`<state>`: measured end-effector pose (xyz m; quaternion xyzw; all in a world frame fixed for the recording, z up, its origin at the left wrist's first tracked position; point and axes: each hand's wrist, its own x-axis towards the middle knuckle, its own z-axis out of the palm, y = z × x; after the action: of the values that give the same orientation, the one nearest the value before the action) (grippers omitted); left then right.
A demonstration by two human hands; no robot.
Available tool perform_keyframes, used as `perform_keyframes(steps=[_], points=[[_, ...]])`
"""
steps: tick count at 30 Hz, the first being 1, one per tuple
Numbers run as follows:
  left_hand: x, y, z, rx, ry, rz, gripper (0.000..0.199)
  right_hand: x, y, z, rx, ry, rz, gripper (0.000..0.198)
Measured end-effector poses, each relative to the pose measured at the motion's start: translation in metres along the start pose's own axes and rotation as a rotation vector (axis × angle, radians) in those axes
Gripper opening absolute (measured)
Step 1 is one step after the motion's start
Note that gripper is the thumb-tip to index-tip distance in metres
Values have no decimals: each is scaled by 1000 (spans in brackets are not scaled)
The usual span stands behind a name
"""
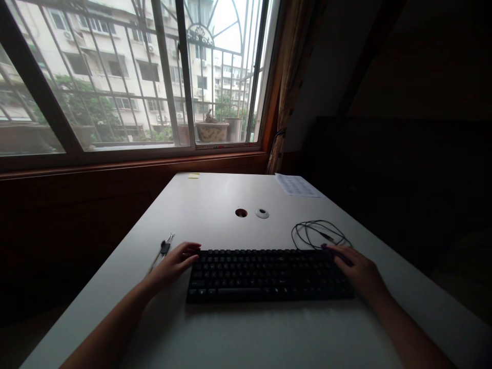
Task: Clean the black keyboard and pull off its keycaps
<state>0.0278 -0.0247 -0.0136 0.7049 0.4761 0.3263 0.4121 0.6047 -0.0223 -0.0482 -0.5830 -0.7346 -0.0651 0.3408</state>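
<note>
A black full-size keyboard (265,274) lies on the white table in front of me, its keys facing up. At its upper left corner, my left hand (180,261) closes its thumb and fingers on the edge. My right hand (359,269) is closed around the upper right end, thumb over the keys. Its fingertips are in dark purplish shadow, so I cannot make out their details. Behind the right end of the keyboard is a loosely coiled black cable (319,233), close to the right fingers.
Left of my left hand lies a thin metal tool with a black clip (165,248). Farther back are a round hole (241,212), a white grommet cover (262,213), a yellow sticky note (193,175) and a printed sheet (298,185). A barred window (184,82) stands beyond the table (223,192).
</note>
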Motion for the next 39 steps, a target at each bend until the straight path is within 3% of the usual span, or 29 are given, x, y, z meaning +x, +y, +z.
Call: perform_keyframes(steps=[8,20,24,26,29,32,35,39], points=[[7,-13,-2,-49,36,-1,36,0,3,4,-16,14,17,32],[4,-10,-1,-18,22,-5,34,1,-1,2,-33,24,-7,31],[2,-13,-4,-82,-34,-17,37,3,-16,-3,-17,60,2,33],[-3,-13,-9,-152,-125,-26,45,6,-28,-6,-17,83,8,34],[-12,-10,-17,-202,-277,-17,76,16,-57,-9,22,49,-52,32],[-20,-4,-22,-81,-322,5,106,32,-108,-5,138,-67,-178,30],[-26,4,-21,12,-343,12,114,50,-175,11,314,-169,-317,34],[-30,9,-15,152,-312,75,122,68,-258,55,501,-289,-570,35]])
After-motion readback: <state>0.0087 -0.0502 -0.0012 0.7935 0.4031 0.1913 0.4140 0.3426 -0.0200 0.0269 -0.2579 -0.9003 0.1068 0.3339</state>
